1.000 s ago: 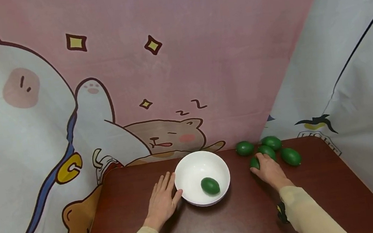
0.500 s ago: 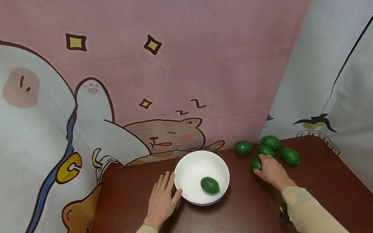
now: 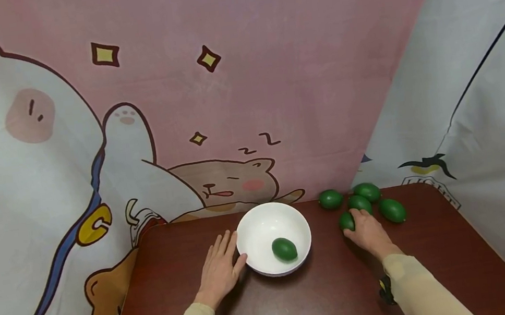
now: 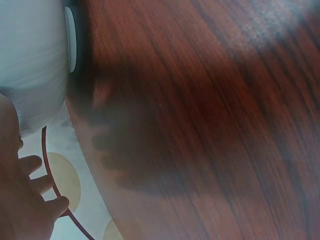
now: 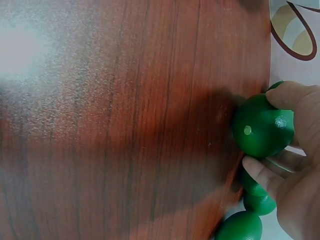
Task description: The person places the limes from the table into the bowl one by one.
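Pinching a lime [image 5: 262,127] is the right hand [image 3: 369,232] (backdrop [image 3: 309,77] reads "Z Z").

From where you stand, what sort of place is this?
Probably a small tabletop spot set up indoors, though the room itself is hidden: a wood-grained table stands against a cartoon-printed cloth and bears a white bowl and green, lime-like fruits.

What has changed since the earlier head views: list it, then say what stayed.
The right hand has eased slightly rightward, its grip around one lime; any shift of that lime is too small to be sure of. Nothing was visibly taken up or let go. The left hand stays beside the bowl, another lime stays inside it, and the other four limes lie where they were.
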The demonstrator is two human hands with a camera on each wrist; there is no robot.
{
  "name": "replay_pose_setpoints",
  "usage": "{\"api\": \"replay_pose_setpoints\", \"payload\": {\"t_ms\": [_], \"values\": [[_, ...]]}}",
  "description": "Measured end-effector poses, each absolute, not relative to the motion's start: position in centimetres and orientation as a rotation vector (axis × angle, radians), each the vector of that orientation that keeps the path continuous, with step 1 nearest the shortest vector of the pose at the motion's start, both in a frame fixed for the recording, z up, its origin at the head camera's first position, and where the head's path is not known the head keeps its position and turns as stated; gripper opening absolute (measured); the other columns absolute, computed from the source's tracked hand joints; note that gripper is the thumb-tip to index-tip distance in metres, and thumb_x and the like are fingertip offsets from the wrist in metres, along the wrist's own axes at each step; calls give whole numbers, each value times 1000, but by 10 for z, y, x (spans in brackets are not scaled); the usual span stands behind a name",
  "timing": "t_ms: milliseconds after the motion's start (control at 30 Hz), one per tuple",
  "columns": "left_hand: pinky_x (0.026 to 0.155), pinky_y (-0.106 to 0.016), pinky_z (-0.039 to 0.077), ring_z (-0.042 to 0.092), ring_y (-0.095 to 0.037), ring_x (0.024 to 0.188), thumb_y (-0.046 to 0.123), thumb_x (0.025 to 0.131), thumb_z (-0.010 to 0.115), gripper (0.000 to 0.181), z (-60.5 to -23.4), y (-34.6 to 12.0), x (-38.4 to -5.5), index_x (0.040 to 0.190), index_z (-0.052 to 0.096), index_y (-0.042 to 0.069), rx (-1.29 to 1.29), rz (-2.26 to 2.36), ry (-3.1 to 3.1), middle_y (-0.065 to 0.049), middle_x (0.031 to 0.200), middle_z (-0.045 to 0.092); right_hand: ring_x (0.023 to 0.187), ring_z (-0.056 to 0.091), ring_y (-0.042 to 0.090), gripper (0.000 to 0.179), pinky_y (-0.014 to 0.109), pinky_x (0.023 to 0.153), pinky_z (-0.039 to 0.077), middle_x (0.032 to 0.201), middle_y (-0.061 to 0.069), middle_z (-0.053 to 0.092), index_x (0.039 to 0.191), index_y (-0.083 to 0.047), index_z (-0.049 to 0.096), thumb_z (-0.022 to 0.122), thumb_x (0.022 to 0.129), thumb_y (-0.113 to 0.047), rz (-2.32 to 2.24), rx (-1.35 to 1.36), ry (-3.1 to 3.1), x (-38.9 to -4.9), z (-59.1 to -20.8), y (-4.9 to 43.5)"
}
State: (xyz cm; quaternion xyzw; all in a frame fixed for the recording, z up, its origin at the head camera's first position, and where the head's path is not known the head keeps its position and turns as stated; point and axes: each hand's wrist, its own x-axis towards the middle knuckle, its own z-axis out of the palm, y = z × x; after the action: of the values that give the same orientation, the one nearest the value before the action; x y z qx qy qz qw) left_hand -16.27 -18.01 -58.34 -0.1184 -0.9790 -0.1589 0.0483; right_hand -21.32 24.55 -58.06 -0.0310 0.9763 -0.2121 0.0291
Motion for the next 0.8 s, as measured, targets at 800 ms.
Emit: {"api": "replay_pose_setpoints", "payload": {"t_ms": [800], "values": [[119, -62, 32, 32, -39, 152, 47, 105, 55, 68, -581, -179, -162, 161, 38, 12, -372, -491, -2977, -13, 165, 36, 123, 55, 51, 66, 65, 96, 49, 140, 34, 51, 144, 10, 48, 74, 92, -22, -749, -148, 3076, -202, -572, 240]]}}
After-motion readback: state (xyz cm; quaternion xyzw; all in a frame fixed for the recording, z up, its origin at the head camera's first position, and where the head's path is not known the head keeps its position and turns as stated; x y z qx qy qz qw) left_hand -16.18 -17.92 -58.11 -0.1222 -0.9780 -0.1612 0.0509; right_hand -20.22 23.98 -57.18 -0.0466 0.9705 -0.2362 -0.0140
